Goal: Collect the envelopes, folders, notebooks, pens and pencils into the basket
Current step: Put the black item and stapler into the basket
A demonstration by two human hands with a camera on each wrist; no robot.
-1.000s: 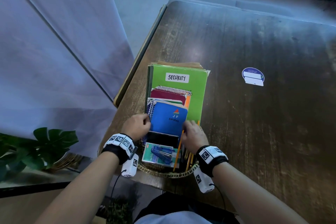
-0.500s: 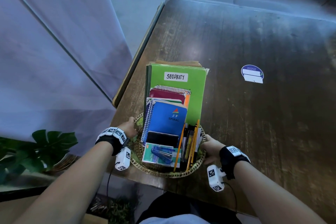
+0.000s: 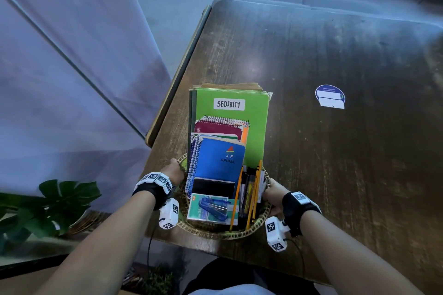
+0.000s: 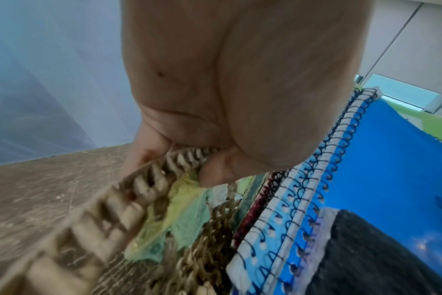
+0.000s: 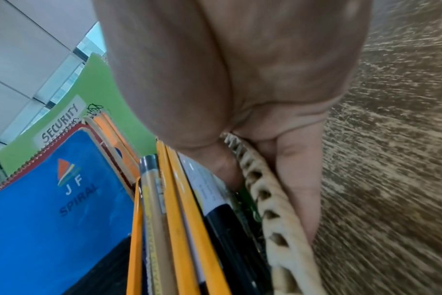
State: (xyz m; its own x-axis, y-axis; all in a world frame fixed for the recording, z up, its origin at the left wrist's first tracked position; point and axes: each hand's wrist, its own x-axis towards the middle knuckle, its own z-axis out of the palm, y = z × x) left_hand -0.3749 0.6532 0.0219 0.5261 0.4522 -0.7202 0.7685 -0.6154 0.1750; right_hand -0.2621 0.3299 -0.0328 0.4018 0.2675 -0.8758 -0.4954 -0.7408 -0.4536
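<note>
Woven wicker forms the round basket [image 3: 215,232] sitting at the near edge of the dark wooden table [image 3: 335,175], low in the centre of the head view. The left hand [image 3: 173,172] grips its left rim, thumb inside and fingers [image 4: 136,159] curled round the outside of the weave; the right hand [image 3: 273,196] grips the right rim the same way, its fingers [image 5: 298,189] wrapped under the edge. Loaded into the basket is a green folder [image 3: 257,132] labelled SECURITY, which sticks out well beyond the far rim and lies over brown envelopes [image 3: 230,85] showing just past its far edge. On the folder lie a maroon spiral notebook [image 3: 217,127] and, nearer, a blue spiral notebook [image 3: 220,163] marked JF SPIRAL. Yellow pencils [image 3: 254,194] and dark pens [image 3: 244,189] lie along the right side of the basket, touching the right thumb's side. At the near end sits a teal box with a blue stapler [image 3: 213,207] pictured or lying on it. To the right on the table, well apart, is a round blue sticker [image 3: 330,96]. A leafy plant [image 3: 48,208] stands at lower left.
</note>
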